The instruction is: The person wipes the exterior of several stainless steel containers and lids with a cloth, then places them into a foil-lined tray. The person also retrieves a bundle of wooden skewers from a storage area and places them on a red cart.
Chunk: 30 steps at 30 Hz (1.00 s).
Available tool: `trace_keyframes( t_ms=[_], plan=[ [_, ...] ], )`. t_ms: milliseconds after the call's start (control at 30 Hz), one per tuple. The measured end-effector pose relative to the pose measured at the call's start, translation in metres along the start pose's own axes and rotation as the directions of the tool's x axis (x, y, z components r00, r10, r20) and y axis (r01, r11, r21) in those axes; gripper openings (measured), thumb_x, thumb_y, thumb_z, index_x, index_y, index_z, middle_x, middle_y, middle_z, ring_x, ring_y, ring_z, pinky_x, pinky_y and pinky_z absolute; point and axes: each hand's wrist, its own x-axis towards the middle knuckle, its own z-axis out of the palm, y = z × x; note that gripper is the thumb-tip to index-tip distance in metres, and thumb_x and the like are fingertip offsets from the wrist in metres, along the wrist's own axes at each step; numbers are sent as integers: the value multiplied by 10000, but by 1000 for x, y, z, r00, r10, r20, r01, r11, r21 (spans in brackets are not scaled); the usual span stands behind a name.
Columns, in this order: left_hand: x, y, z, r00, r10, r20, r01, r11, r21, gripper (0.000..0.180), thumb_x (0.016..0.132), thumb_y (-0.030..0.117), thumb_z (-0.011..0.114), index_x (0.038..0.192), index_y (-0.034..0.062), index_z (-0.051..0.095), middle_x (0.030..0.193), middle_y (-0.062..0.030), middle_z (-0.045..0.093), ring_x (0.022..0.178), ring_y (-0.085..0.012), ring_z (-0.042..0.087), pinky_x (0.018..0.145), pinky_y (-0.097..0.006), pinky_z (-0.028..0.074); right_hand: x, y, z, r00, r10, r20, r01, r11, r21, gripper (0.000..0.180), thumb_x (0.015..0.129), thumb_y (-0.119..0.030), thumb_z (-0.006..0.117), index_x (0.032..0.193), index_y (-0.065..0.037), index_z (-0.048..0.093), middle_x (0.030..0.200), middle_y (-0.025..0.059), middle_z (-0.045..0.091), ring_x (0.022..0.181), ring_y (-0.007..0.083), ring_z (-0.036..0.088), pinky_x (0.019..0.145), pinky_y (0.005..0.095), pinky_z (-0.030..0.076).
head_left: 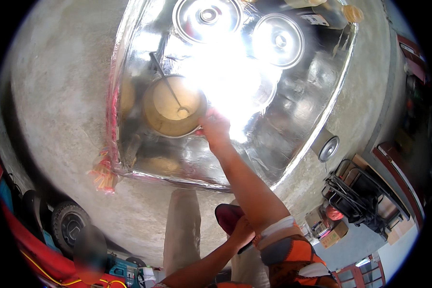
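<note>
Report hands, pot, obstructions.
Right hand holds pot by rim; left hand near right forearm. Ladle leaning inside pot. Glare hides part of foil-covered table.

You can't read a single word or number here for certain. The nearest thing to it for you is a white label with dark print on a translucent container, by the far right corner of the foil-covered worktop; its marks are too small to make out. On the floor, out beyond the near right corner of that worktop, you have a cardboard box with coloured marks, equally illegible
</note>
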Motion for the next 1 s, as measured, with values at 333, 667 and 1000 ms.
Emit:
trace_keyframes(
  t_ms=[333, 667, 1000],
  plan=[
    [7, -16, -8, 998, -56, 31, 59, 992, -109, 170, 876, 158, 441, 822, 10, 508, 476, -38, 450, 365, -110, 459, 311, -234, 334, 7, -33, 12, 987, -68, -144, 76, 996, 54, 137, 738, 26, 560, 734, -74, 466, 798, 71, 560, 647, 147, 562, 505, 250, 509],
    [17, -61, -27, 979, -188, 77, 193, 979, -69, 129, 882, 114, 442, 876, -4, 495, 464, -52, 435, 337, -140, 443, 294, -243, 324, -12, -36, 18, 975, -37, -220, 123, 912, 391, 234, 807, -76, 574, 1024, -27, 503, 945, 48, 539, 817, 130, 540, 679, 276, 487],
    [36, -57, -2, 934, 340, 112, -355, 921, 160, 197, 865, 153, 534, 954, -23, 531, 759, -17, 556, 683, -83, 519, 593, -249, 433, -37, -45, -21, 992, -115, -41, 122, 947, 298, 281, 841, -102, 550, 1101, -12, 493, 959, 56, 561, 812, 127, 535, 678, 249, 445]
  ],
)
